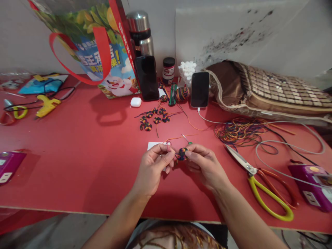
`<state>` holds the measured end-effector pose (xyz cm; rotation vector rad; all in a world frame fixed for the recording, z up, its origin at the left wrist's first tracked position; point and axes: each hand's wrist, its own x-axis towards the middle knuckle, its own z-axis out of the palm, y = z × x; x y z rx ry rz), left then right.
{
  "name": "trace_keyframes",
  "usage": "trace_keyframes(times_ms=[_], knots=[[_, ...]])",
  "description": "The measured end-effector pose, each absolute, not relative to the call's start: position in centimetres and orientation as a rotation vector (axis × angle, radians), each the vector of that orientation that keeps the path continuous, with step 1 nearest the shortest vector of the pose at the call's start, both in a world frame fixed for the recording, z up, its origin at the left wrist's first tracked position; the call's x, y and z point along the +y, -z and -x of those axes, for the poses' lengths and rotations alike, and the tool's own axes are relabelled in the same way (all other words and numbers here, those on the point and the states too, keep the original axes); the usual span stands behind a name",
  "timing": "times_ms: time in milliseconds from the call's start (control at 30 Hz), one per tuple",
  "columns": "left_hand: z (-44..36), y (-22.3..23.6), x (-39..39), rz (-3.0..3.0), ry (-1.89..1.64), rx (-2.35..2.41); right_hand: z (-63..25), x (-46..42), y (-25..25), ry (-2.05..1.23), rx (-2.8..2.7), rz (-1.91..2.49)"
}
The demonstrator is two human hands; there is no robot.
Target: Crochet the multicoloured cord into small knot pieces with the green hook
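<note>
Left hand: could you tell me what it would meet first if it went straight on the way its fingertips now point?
Probably the small multicoloured yarn disc pinched in the right hand, though depth is hard to judge from this view.

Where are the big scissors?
In the head view, the big scissors lie on the red table at the right, between the right hand and the purple box.
</note>
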<state>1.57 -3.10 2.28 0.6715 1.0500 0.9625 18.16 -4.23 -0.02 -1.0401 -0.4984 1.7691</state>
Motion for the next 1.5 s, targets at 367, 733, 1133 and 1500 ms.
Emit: trace_keyframes(times_ms=[367, 733, 1133, 1500], knots=[[-1.3, -2.3, -2.8, -0.613, -0.761, 0.976, -18.4, -4.2, 0.2, -1.884, -0.506, 1.018], [-1.6, -2.3, -2.5, -0.494, -0.845, 0.969, -18.6, -3.9, 0.1, -1.905, -0.518, 0.976], [-1.7, -1.7, -2.4, -0.329, -0.918, 0.933, -18.3, -4.0, 0.0, -1.895, -0.479, 1.013], [-1.9, -1.5, -3.1, -0.524, -0.979, 1.029, -18.5, -3.9, 0.4, -1.853, -0.467, 1.019]])
